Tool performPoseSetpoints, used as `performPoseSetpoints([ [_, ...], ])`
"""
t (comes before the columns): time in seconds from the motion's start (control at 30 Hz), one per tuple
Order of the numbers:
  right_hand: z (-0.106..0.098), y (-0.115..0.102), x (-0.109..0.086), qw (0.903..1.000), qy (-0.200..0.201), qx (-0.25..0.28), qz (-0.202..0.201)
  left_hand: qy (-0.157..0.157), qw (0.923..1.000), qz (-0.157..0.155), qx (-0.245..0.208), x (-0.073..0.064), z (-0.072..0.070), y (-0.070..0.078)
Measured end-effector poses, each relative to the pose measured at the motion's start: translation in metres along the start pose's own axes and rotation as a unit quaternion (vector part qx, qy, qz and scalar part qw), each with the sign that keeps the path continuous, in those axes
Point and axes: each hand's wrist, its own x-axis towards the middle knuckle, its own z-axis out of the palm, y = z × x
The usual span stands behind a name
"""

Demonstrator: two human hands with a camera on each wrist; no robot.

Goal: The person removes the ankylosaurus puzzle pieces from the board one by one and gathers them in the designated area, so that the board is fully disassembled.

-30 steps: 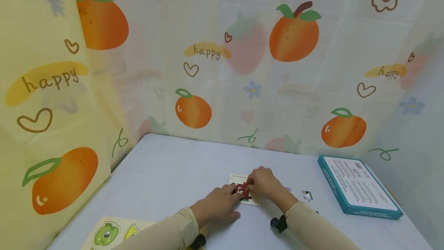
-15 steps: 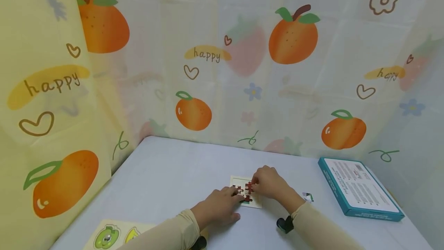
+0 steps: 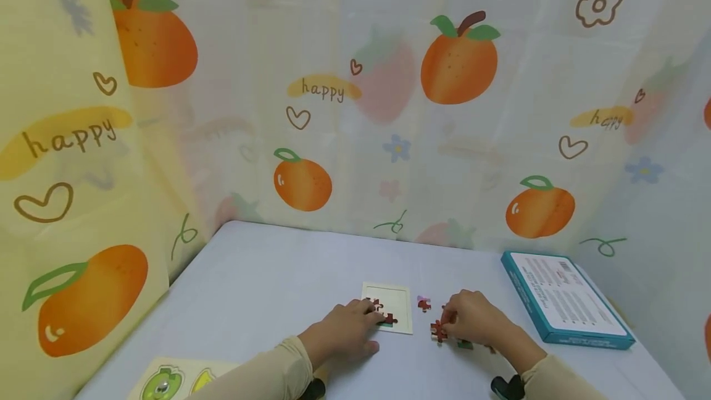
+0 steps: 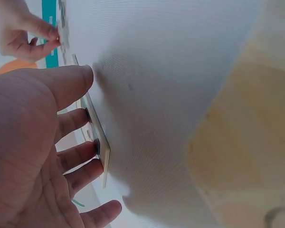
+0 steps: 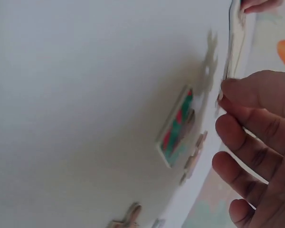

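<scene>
My left hand [image 3: 344, 329] rests its fingertips on a square puzzle tray [image 3: 404, 327]. Brown jigsaw pieces [image 3: 390, 320] lie in the tray's lower left part, partly hidden under those fingers. In the left wrist view, the fingers [image 4: 80, 156] lie loosely spread over the tray edge. To the tray's right, my right hand [image 3: 478, 321] pinches a reddish-brown jigsaw piece [image 3: 439, 331] between thumb and forefinger. Another loose piece [image 3: 424, 304], pink and brown, lies between tray and right hand. A green and red piece [image 5: 175, 128] shows below the hand in the right wrist view.
More loose pieces [image 3: 465, 344] lie under and beside the right hand. A teal-edged box [image 3: 566, 298] lies flat at the right. A fruit-picture board [image 3: 166, 381] sits at the front left, partly behind the left sleeve. A fruit-print curtain [image 3: 355, 159] stands behind the table.
My right hand has moved right, off the tray, with the brown jigsaw piece; the tray's right side now shows bare. My left hand has stayed on the tray. The view has shifted slightly.
</scene>
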Motion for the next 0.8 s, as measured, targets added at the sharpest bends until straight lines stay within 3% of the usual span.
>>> performPoseSetpoints([
  [0.2,0.002,-0.003,-0.002,0.9995,-0.009,0.021,-0.02,-0.003,1.0,-0.001,-0.002,-0.003,0.001,0.0],
  [0.47,-0.001,-0.017,0.003,0.9995,0.002,-0.003,-0.031,-0.001,1.0,-0.001,0.001,-0.005,0.0,0.002],
  [0.8,0.008,-0.059,0.045,0.9927,0.03,-0.037,-0.111,-0.002,0.9999,0.0,0.014,-0.001,0.004,0.0],
])
